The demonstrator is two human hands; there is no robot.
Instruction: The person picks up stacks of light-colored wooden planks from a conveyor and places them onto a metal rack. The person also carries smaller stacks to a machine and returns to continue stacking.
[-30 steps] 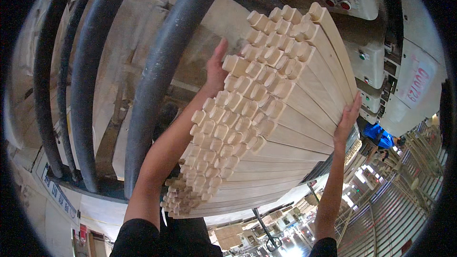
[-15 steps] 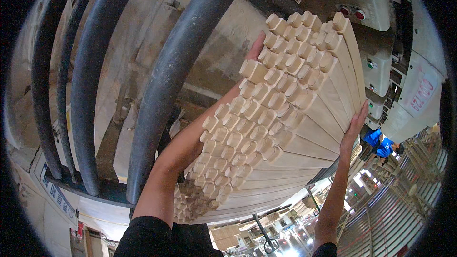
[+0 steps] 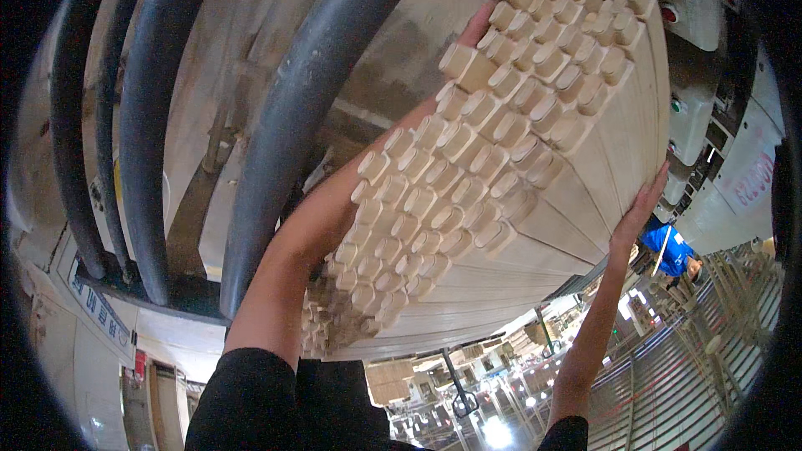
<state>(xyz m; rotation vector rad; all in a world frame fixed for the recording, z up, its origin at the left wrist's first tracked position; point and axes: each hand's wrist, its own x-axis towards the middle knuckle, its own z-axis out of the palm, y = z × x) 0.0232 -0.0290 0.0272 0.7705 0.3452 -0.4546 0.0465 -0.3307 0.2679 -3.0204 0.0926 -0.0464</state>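
Observation:
A big bundle of pale wooden slats (image 3: 501, 284) fills the middle of the view. Their rounded tenon ends (image 3: 493, 125) face up and left in uneven rows, and one end block juts out at the upper left edge. My left arm reaches along the bundle's left side, and my left hand (image 3: 479, 25) holds its far upper edge, most of the fingers hidden behind the wood. On the right side my right hand (image 3: 639, 210) is wrapped against the slats' long faces. Between both arms, the near lower part of the bundle comes close to my black shirt.
Thick dark curved bars (image 3: 322, 75) of a machine stand to the left. Pale machine housings (image 3: 697, 108) with buttons are at the upper right. Farther right, a person in blue (image 3: 668, 250) is near stacked wooden strips (image 3: 743, 301). Bright lights (image 3: 497, 433) show at the bottom.
The bundle and both my hands sit a little higher and farther right in view. The bars have shifted slightly left. My hold on the slats looks the same.

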